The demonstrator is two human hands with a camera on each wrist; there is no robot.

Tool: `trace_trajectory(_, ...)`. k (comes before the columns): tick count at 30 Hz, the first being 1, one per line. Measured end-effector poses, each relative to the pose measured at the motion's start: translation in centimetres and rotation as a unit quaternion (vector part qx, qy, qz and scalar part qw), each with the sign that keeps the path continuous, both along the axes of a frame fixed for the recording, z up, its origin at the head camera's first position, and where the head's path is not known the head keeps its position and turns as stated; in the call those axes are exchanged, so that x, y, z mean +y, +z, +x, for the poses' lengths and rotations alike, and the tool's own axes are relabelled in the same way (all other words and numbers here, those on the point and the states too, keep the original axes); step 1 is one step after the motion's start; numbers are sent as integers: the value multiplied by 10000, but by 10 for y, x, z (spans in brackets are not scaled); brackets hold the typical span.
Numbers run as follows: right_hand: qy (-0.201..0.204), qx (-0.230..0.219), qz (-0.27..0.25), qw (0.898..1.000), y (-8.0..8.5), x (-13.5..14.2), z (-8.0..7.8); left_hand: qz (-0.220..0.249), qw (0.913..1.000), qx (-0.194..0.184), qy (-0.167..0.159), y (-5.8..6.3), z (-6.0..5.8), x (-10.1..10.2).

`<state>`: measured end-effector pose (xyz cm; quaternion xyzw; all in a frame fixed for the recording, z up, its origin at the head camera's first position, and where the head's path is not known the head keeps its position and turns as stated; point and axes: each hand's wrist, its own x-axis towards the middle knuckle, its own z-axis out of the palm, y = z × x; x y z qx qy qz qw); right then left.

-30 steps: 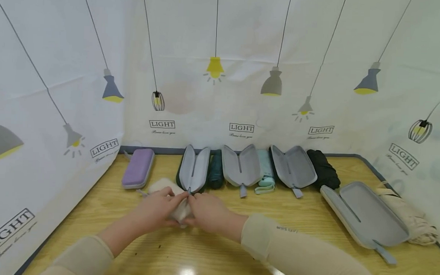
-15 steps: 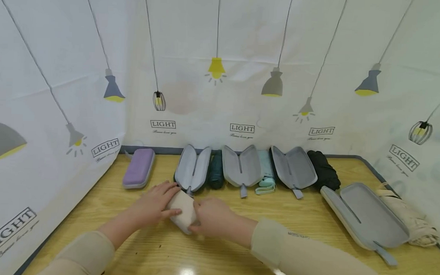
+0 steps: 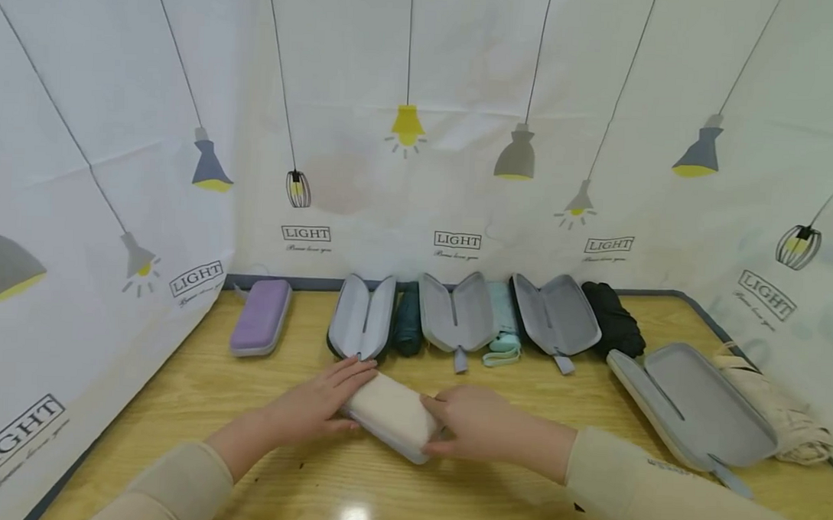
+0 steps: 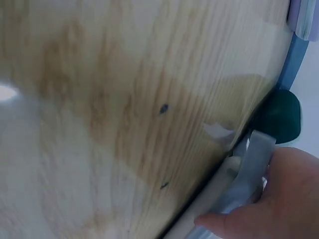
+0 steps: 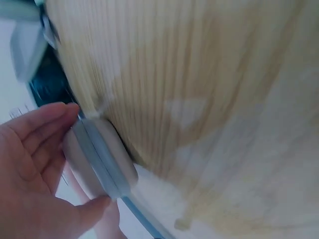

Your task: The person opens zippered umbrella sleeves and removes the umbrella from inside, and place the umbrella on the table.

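Observation:
A cream hard-shell zip case (image 3: 394, 408) lies at a slant on the wooden table, between both hands. My left hand (image 3: 315, 402) grips its left end, fingers over the top and thumb along the near side. At the right end, my right hand (image 3: 479, 427) holds the case between thumb and fingers. In the right wrist view the case (image 5: 82, 162) looks closed, with a grey band along its side. Whether the right fingers pinch a zip pull is hidden. Grey trim on the case (image 4: 244, 174) shows beside the left thumb in the left wrist view.
Behind stand several opened grey-lined cases, such as one (image 3: 456, 311) in the middle, with rolled fabric bundles between them: dark green (image 3: 408, 321), mint (image 3: 504, 324), black (image 3: 610, 320). A closed purple case (image 3: 259, 316) is left; a large opened case (image 3: 701, 408) and beige bundle (image 3: 790, 418) are right.
The right hand has moved right along the cream case. The case has turned and shifted right, nearer me, and more of it now shows. The left hand stays at its left end.

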<state>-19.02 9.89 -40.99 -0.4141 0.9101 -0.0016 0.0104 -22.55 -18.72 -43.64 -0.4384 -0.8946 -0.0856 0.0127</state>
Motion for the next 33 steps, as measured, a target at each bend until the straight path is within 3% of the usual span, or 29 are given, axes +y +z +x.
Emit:
trace_trajectory(6, -39, -435, -165, 9989, 0, 38, 3, -81, 9989, -447, -123, 11, 0, 12)
trace_trajectory(10, -139, -401, -219, 9989, 2, 54, 10, -237, 9995, -177, 142, 16, 4, 26)
trace_trajectory(15, -250, -329, -317, 9986, 3, 72, 19, -230, 9987, 312, 344, 21, 14, 60)
trace_trajectory(18, -375, -342, -360, 9981, 3, 83, 22, -486, 9975, 368, 366, 21, 18, 87)
trace_trajectory(20, -483, -304, -381, 9976, 3, 89, 23, -643, 9967, 175, 459, 20, 20, 106)
trace_trajectory(23, -671, -164, -378, 9969, 3, 93, 28, -625, 9941, -369, 810, 19, 20, 132)
trace_trajectory(27, -925, 124, -336, 9951, 4, 86, 38, -359, 9834, -963, 1493, 18, 16, 158)
trace_trajectory(30, -1024, 361, -256, 9938, 4, 76, 46, -245, 9738, -1035, 2010, 13, 12, 172)
trace_trajectory(33, -1008, 615, -222, 9928, 4, 67, 51, 197, 9624, -867, 2566, 4, 15, 183)
